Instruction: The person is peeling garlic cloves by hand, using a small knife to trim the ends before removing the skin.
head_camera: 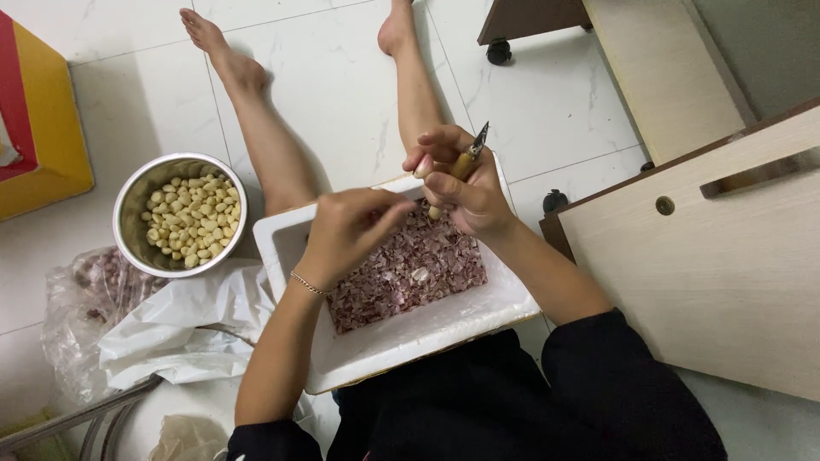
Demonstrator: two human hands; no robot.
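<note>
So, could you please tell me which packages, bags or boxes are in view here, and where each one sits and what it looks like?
White foam box: on the person's lap, rectangular, holding purplish peelings.
Clear plastic bag: on the floor at left, crumpled, with purplish contents.
White plastic bag: beside the foam box, crumpled.
Yellow and red box: at the far left edge, only partly in view.
No labels, signs or screens are in view.
</note>
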